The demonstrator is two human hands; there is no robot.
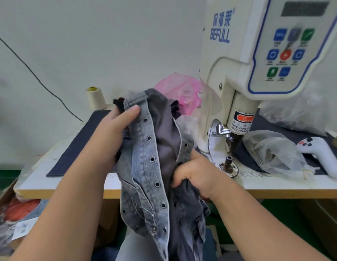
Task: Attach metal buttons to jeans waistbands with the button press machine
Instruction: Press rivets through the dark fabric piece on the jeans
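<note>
I hold the jeans (pixel 160 166) up before the button press machine (pixel 239 76), my left hand (pixel 115 132) pinching the waistband (pixel 145 147), my right hand (pixel 197 174) bunching cloth. The denim looks soft and floppy, so the stiffer band seems the best hold.

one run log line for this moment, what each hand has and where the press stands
left hand: holds jeans waistband top | right hand: grips denim lower | button press machine: right of jeans, die bare | stage: positioning
</note>
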